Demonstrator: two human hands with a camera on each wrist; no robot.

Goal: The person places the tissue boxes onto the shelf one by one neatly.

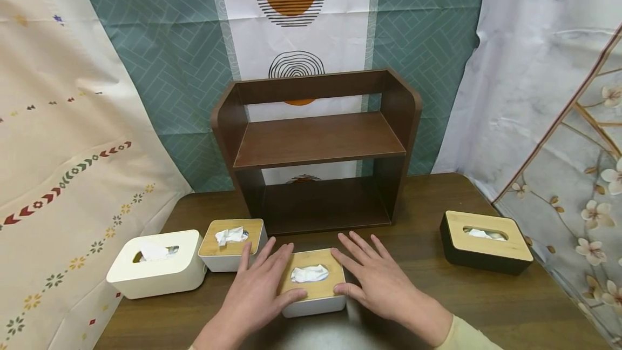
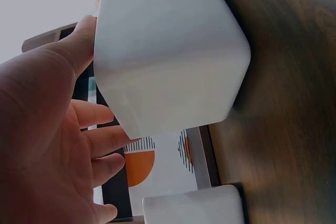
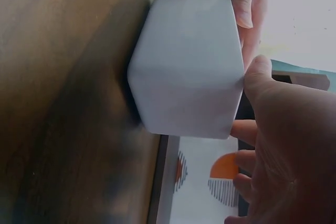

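A white tissue box (image 1: 316, 307) with a wooden lid and a white tissue in its oval slot sits on the table between both hands. My left hand (image 1: 259, 288) lies at the box's left side, thumb on the lid's front edge, fingers extended. On the other side my right hand (image 1: 376, 280) touches the lid's right edge with its thumb and a fingertip, the fingers spread and fairly straight. Both wrist views show the box's smooth white wall (image 2: 168, 72) with a thumb at its top edge. Its underside is hidden.
A brown two-tier shelf (image 1: 320, 139) stands behind the box. To the left are a smaller wood-lidded tissue box (image 1: 212, 243) and a cream tissue box (image 1: 160, 274). A black tissue box with a wooden lid (image 1: 486, 258) stands at the right of the table (image 1: 418, 242).
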